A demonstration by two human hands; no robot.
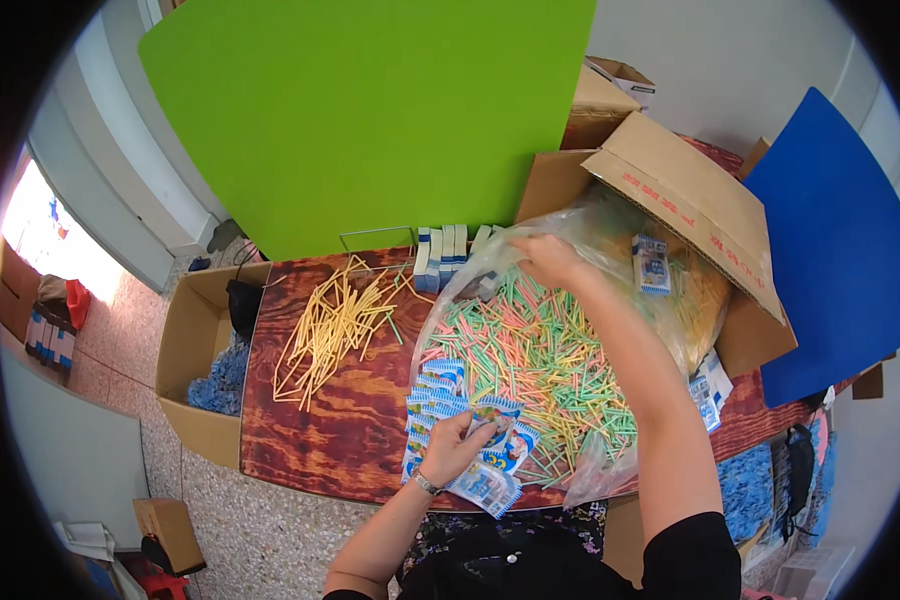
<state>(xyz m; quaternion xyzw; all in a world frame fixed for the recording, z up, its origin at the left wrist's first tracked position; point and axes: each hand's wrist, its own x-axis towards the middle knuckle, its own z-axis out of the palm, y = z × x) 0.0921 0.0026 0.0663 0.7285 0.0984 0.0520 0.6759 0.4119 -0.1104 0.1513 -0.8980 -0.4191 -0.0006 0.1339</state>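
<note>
My left hand [452,452], with a watch at its wrist, is closed on a small blue-and-white packet [497,412] at the table's near edge. Several similar packets [433,402] lie under and beside it. A wide heap of thin pink, green and yellow sticks [545,360] spreads to their right on a clear plastic bag [440,318]. Stretched across this heap, my right arm reaches to its far side. There my right hand [548,262] has its fingers closed at the bag's rim, seemingly pinching the plastic. Its fingertips are partly hard to make out.
Yellow sticks [335,335] form a separate pile on the red-brown table [350,440]. Bundled blue-and-white packs [440,255] stand at the back before a green board [370,120]. A tipped carton [690,200] and blue board [840,250] are right; an open carton [195,340] adjoins the left edge.
</note>
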